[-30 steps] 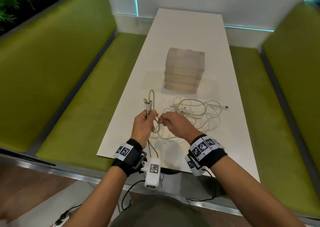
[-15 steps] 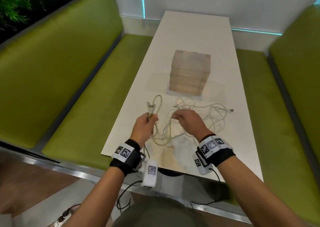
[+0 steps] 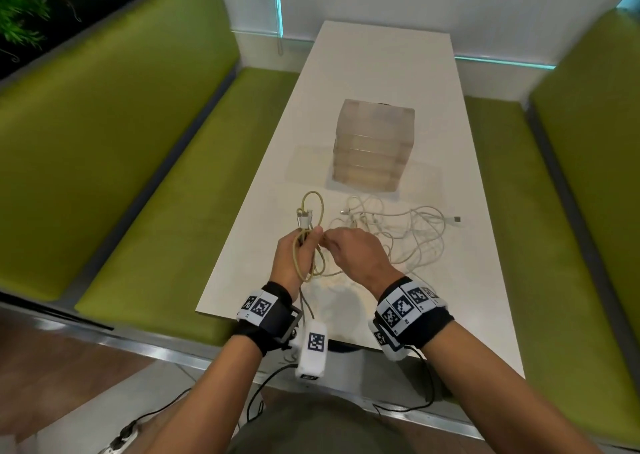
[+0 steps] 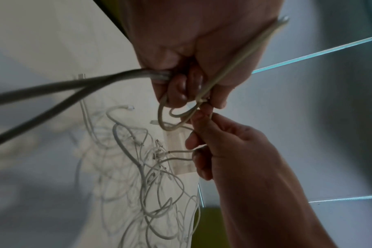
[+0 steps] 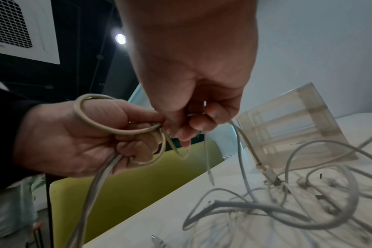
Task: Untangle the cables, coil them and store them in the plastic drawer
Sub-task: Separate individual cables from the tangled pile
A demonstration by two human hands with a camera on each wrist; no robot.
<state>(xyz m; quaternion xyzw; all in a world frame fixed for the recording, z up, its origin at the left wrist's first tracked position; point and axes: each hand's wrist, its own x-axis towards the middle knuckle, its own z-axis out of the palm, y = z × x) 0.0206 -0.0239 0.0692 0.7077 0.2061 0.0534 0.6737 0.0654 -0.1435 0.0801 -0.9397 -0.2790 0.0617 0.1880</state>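
Beige cable [image 3: 306, 245] coiled in gripping left hand [image 3: 294, 256], right hand [image 3: 353, 252] pinching its strand.

Right hand [image 3: 353, 256] — fingertips hidden behind its own back in the head view. Beige cable [image 3: 313, 211] — lower run hidden inside the left hand [image 3: 294, 259]. White cable tangle [image 3: 405, 235] — individual cords too fine to separate; near part blurred in the right wrist view. Plastic drawer unit [image 3: 374, 148] — contents indistinct behind frosted walls. Desk [image 3: 478, 315] — near corner hidden by forearm.
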